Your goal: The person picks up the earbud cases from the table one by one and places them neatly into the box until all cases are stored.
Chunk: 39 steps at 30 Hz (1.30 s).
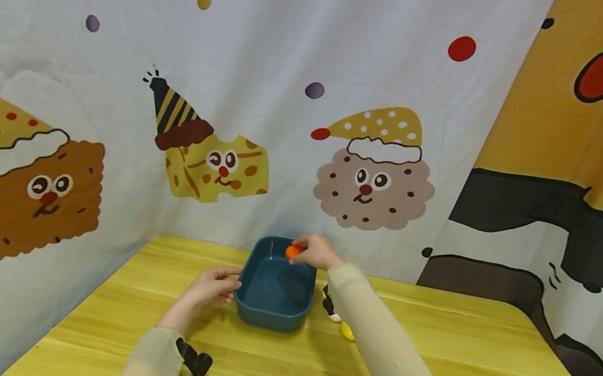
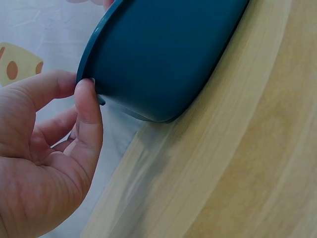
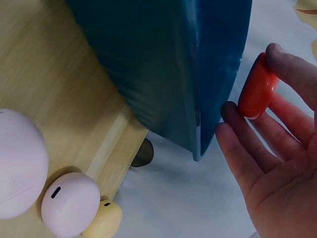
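Observation:
My left hand (image 1: 207,288) pinches the left rim of a dark teal plastic bin (image 1: 270,320) between thumb and fingers. The left wrist view shows thumb and index finger right at the bin's lip (image 2: 85,59). Over the bin's far right corner, my right hand (image 1: 321,252) holds a small, glossy orange-red rounded piece (image 3: 259,85) between thumb and fingertips. In the right wrist view the other fingers spread beside the bin's rim. The bin's inner floor shows bare in the head view.
Right of the bin, partly hidden by my right sleeve, lies a yellow rounded piece (image 1: 347,331). The right wrist view shows pale pink rounded pieces, one with a dark slot (image 3: 71,204). A cartoon-printed curtain (image 1: 292,173) hangs behind the wooden table (image 1: 427,366).

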Tool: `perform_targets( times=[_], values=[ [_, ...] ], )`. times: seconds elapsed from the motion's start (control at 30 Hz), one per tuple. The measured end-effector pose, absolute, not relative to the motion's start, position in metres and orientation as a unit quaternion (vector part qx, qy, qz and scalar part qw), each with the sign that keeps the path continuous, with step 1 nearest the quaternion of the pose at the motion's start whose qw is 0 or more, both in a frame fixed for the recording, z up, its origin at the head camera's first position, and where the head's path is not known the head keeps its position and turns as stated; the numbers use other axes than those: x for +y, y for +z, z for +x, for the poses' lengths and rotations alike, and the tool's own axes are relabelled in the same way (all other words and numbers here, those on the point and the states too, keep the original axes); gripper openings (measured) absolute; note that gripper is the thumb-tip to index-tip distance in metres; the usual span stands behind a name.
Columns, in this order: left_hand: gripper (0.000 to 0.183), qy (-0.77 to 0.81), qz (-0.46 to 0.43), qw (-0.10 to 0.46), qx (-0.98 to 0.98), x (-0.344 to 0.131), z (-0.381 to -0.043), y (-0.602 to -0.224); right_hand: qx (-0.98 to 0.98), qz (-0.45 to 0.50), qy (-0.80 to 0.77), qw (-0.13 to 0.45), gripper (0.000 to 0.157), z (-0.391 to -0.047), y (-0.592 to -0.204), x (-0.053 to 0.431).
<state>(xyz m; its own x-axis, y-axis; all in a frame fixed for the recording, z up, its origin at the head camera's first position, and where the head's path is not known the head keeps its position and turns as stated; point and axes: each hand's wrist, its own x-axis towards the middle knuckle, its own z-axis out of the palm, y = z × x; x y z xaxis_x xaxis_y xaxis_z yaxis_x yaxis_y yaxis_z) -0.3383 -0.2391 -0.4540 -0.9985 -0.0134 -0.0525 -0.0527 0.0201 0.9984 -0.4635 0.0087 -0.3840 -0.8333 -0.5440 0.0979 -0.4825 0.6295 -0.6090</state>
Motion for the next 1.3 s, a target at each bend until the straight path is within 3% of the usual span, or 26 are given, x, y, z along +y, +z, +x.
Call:
perform_targets(
  times=[1.03,1.3],
  values=[
    [0.047,0.7,-0.029,0.015,0.713,-0.239,-0.335,-0.451,0.903,-0.237,-0.347,0.088,0.047,-0.464,-0.392,-0.01],
    [0.048,0.7,-0.022,0.023,0.713,-0.24,-0.337,-0.452,0.893,-0.26,-0.356,0.088,0.048,-0.465,-0.395,-0.012]
  ],
)
